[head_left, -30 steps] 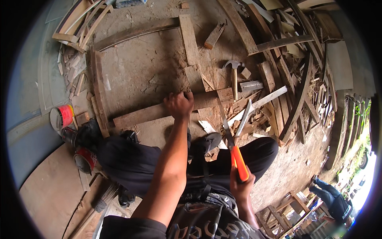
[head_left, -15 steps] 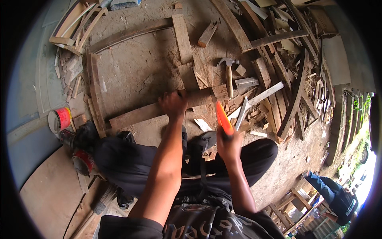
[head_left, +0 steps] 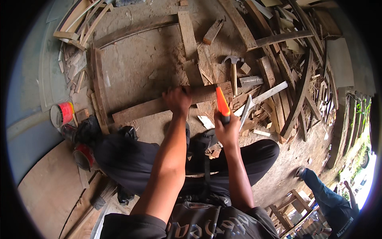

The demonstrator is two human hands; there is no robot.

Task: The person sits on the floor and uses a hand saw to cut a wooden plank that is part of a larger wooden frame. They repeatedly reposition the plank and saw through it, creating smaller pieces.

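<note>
A long wooden plank (head_left: 139, 110) lies across in front of me, its right end (head_left: 225, 88) resting near scrap wood. My left hand (head_left: 178, 99) presses down and grips around the plank near its middle. In my right hand (head_left: 227, 129) is a handsaw (head_left: 223, 102) with an orange and black handle, fingers wrapped around the black part. The saw's front meets the plank near its right end; its blade is edge-on and hardly visible. A claw hammer (head_left: 233, 73) with a wooden handle lies just beyond that end.
Boards form a rough frame, with a left board (head_left: 98, 81) and a far board (head_left: 137, 28). Piled lumber (head_left: 274, 75) fills the right side. A red and yellow can (head_left: 63, 113) stands at left. Another person (head_left: 328, 195) is at lower right, beside a wooden rack (head_left: 296, 209).
My right hand and the handsaw have moved forward, away from me. My left hand stays on the plank. The other person at lower right has shifted nearer, a leg reaching further left.
</note>
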